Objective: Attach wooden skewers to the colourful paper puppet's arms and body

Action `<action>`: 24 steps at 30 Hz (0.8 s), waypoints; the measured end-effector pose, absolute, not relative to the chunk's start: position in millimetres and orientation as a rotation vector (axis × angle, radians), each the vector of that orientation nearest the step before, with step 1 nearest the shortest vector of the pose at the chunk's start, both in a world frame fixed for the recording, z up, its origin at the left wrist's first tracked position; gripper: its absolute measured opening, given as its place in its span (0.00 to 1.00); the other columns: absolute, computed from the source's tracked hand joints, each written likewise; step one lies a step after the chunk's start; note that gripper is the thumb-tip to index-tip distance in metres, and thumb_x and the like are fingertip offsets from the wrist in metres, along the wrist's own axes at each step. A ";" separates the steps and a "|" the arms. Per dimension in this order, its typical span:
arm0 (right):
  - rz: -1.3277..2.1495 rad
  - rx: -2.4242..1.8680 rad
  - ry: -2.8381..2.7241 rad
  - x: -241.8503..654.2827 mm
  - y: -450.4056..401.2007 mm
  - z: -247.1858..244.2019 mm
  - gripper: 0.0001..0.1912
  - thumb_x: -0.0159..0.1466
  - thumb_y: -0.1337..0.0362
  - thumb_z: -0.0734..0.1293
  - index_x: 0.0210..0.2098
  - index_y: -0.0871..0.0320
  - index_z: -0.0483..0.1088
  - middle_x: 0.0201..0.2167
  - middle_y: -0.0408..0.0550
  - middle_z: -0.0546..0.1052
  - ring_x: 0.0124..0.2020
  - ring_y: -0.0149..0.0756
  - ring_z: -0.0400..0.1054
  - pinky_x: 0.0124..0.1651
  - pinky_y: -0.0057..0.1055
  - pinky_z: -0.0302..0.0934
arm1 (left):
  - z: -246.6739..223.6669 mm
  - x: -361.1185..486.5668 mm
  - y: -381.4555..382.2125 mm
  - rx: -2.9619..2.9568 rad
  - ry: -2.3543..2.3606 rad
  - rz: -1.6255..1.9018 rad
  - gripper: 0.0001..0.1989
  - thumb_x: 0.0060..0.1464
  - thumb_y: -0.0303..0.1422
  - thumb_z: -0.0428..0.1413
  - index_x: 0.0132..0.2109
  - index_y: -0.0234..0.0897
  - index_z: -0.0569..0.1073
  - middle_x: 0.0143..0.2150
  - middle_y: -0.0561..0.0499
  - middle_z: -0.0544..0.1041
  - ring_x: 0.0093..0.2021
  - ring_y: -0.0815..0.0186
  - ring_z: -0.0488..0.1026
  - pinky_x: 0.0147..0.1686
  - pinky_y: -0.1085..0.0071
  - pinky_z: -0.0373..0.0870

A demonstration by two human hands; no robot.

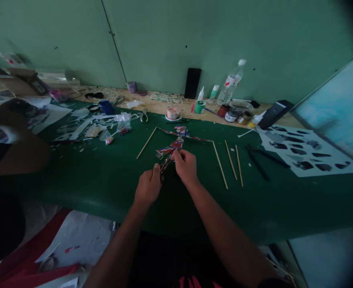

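Note:
My left hand is closed around a small shiny metal tool, perhaps pliers; its exact kind is hard to make out. The tool's tip is at the lower part of a colourful patterned cut-out figure, which looks like a flat jointed puppet. My right hand pinches the figure's lower end between thumb and fingers. From the figure's outstretched arms, thin wooden sticks run down: a left stick and a right stick, both lying on the green table cover.
Two loose sticks and dark-handled pliers lie to the right, beside a printed sheet. Paint jars, a water bottle and a black phone stand behind. At left are scraps and another person's arm.

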State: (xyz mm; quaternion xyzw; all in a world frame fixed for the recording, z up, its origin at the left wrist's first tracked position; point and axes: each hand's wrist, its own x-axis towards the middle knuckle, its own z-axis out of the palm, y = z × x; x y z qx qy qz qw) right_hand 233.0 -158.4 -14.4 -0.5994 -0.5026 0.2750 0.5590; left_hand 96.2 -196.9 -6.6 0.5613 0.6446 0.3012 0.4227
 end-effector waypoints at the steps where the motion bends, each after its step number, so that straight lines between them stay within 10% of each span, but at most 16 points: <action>1: 0.642 -1.417 -1.182 232.8 -158.0 -14.8 0.16 0.61 0.58 0.62 0.19 0.57 0.68 0.16 0.39 0.67 0.20 0.31 0.60 0.26 0.27 0.51 | -6.6 96.3 -197.0 1.405 1.618 0.749 0.29 0.59 0.52 0.37 0.26 0.36 0.70 0.18 0.50 0.69 0.18 0.66 0.66 0.19 0.72 0.56; 24: 0.665 -1.415 -1.170 231.0 -159.1 -14.8 0.17 0.62 0.57 0.60 0.20 0.57 0.69 0.16 0.39 0.67 0.20 0.30 0.59 0.26 0.27 0.51 | -7.2 95.9 -196.5 1.432 1.600 0.754 0.28 0.60 0.51 0.38 0.25 0.36 0.69 0.19 0.49 0.70 0.19 0.66 0.67 0.20 0.72 0.56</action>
